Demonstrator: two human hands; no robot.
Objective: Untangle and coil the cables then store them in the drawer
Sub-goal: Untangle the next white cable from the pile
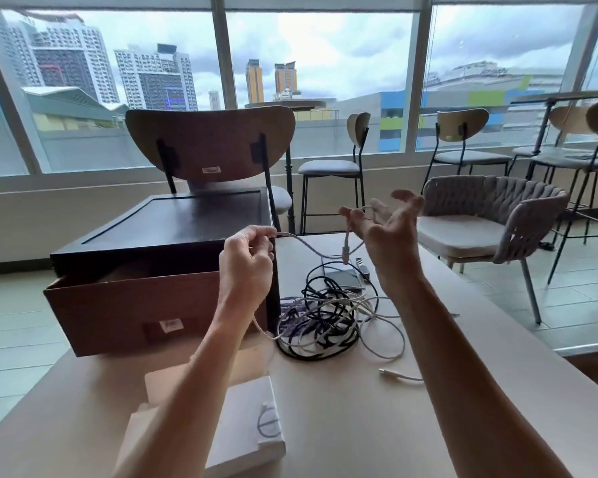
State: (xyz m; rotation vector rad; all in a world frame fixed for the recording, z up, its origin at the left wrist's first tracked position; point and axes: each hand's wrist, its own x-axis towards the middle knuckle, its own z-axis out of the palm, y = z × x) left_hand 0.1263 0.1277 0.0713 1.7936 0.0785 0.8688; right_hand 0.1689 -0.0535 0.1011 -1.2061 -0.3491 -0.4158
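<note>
Cables (325, 322), black and white, are lying in one tangled heap on the table (359, 426), just right of the single open drawer (118, 305). One white cable (311, 244) is rising from the heap. The left hand (247, 260) is pinching it, and its end is draping over the right hand (387, 232), whose fingers are spread. One white box (242, 426) is sitting under the left forearm.

At the one drawer box (173, 229), with its one drawer (135, 305) open, are two hands, the left hand (247, 260) and the right hand (387, 232), sharing one white cable (311, 244). Right of the box lies one tangled heap of cables (328, 322), too knotted to count, and before it sits one white box (235, 401) bearing one small coiled cable (268, 422). Behind it stands one wooden chair (211, 143), with one woven armchair (491, 219) and at least three tall stools (328, 167) to its right.
</note>
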